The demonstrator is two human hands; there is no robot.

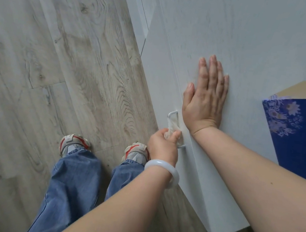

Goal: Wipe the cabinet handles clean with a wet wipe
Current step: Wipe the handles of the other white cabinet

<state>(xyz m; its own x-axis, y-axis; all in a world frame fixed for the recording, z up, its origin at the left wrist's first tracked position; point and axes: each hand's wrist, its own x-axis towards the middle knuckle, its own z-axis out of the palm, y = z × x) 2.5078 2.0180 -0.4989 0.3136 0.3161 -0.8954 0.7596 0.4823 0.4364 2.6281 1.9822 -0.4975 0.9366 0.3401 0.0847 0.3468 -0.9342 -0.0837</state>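
A white cabinet door [246, 50] fills the upper right of the head view. Its slim metal handle [172, 115] runs down the door's left edge. My left hand [162, 146], with a pale bangle on the wrist, pinches a crumpled white wet wipe [173, 127] that is wrapped around the handle's lower half. The handle's upper end shows bare above the wipe. My right hand [205, 97] lies flat on the door just right of the handle, fingers straight and pointing up.
A dark blue patterned box [300, 136] with a cardboard flap stands at the right, close to my right forearm. Grey wood-look floor [57, 63] spreads to the left. My feet in sneakers [135, 151] and jeans stand right below the handle.
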